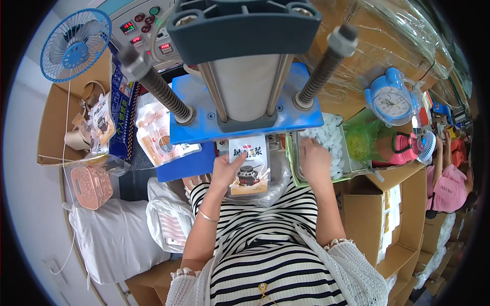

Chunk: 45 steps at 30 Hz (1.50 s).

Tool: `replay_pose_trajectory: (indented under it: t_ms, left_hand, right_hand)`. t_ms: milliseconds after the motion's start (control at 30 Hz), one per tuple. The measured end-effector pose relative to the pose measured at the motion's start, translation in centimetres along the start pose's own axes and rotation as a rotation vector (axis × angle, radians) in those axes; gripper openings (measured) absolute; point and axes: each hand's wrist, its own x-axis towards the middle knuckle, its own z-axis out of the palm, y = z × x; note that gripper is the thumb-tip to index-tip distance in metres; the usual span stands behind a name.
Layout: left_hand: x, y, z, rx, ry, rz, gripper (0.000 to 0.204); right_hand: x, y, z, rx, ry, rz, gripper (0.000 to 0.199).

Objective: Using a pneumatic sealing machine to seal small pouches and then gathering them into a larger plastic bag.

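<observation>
Pouch [248,186]: one, printed, white and tan; at the front of the press [242,86].
Handling: looks light, soft, probably slick; a hard pinch likely creases it.
Best hold: side edge, thumb laid flat, I'd judge.
Left hand [225,172]: clamped on the pouch's left edge.
Right hand [315,160]: apart, in the tray [292,158] of white pieces [334,145]; grip, cannot tell.

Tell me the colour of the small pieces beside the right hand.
The small pieces are white, best seen in the head view.
</observation>
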Motion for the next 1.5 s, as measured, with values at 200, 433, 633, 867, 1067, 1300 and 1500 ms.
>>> replay_pose_trajectory:
  t_ms: [200,433,633,867,1067,1300,1500]
  left_hand:
    - [-2.1,6.2,-2.1,1.172,0.538,0.416,0.057]
    - [-4.8,0.6,-2.8,1.52,0.634,0.835,0.037]
    - [-4.8,0.6,-6.1,1.081,0.495,0.766,0.017]
    - [-8.8,5.5,-0.5,0.683,0.235,0.583,0.015]
    - [-6.0,1.0,1.2,0.291,0.106,0.242,0.02]
    - [-5.0,-0.3,0.4,0.364,0.042,0.179,0.023]
    - [-4.6,-1.1,1.9,0.094,0.008,0.121,0.025]
  right_hand:
    - [-0.6,0.7,1.9,-0.284,-0.215,0.146,0.022]
    - [1.6,2.2,3.0,0.428,0.053,0.265,0.02]
    - [-0.1,2.5,3.3,0.869,0.097,0.296,0.014]
    - [-0.8,-6.0,-1.5,0.878,-0.137,-0.168,0.016]
    - [0.9,-6.3,1.3,0.463,-0.234,-0.488,0.018]
    - [1.2,-4.9,1.7,0.442,-0.256,-0.441,0.016]
    - [0.0,-5.1,3.9,0.667,-0.212,-0.252,0.017]
